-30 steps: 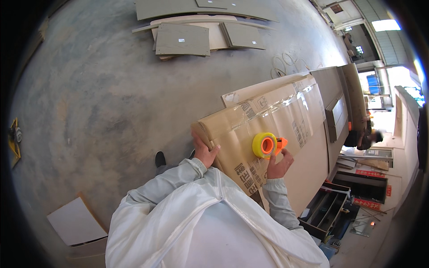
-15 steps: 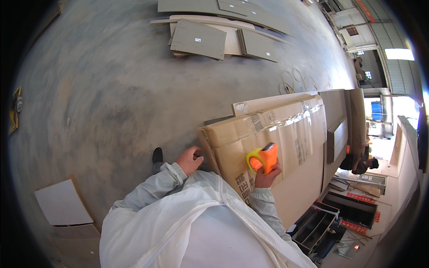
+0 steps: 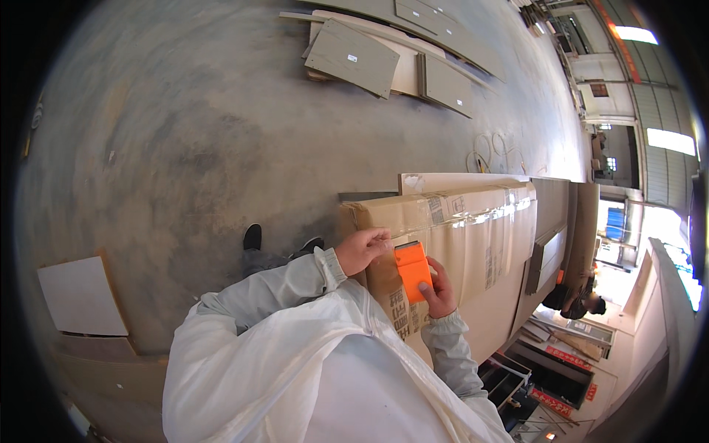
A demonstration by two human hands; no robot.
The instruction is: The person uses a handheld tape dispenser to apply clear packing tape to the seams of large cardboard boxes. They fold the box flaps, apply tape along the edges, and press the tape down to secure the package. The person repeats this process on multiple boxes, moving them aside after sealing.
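Observation:
My right hand (image 3: 441, 290) is closed around an orange tape dispenser (image 3: 415, 275), holding it above a long cardboard-wrapped package (image 3: 473, 240). The dispenser's dark front edge points away from me. Close to that edge is my left hand (image 3: 362, 251), its fingers bent and pressed together over the package's near left end. Whatever those fingertips may pinch is too small to make out. Shiny clear tape (image 3: 480, 215) runs along the package's far upper edge, and dark print marks the brown card.
Flat boards (image 3: 353, 59) lie stacked on the concrete floor at the far side. A looped hose (image 3: 480, 153) rests beyond the package. A white panel (image 3: 81, 297) is at the lower left. Another person (image 3: 580, 299) is at the right, near dark shelving (image 3: 502, 384).
My left hand has moved right, up to the dispenser's front. My right hand has turned the dispenser so its flat orange side shows and the yellow ring is hidden. The whole view has shifted somewhat.

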